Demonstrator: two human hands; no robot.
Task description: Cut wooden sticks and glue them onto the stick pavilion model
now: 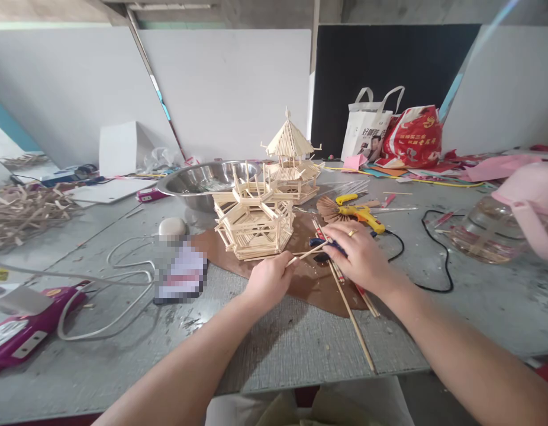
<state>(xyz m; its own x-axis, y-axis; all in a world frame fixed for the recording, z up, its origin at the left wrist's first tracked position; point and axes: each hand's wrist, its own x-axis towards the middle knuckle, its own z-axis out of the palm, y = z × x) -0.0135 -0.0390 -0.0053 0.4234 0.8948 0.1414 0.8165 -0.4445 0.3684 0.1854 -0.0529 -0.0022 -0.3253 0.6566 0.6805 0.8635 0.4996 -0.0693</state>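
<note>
My left hand [268,279] is closed on a thin wooden stick [307,253] that points right, toward my right hand. My right hand [360,253], with a ring on one finger, lies palm down over blue-handled pliers or cutters [317,242] and several long sticks [351,313]; its fingers curl onto the tool. Just behind my left hand stands a hexagonal model tier built of sticks [251,219] on a brown mat [309,278]. A finished stick pagoda with a pointed roof [292,157] stands behind it.
A steel bowl [185,180] sits at the back left of the models. A yellow glue gun [365,216] with a black cord lies to the right. A pile of sticks [25,207], a magenta device [21,331], a white cable, bags [393,133] and a clear jug [491,231] surround the work area.
</note>
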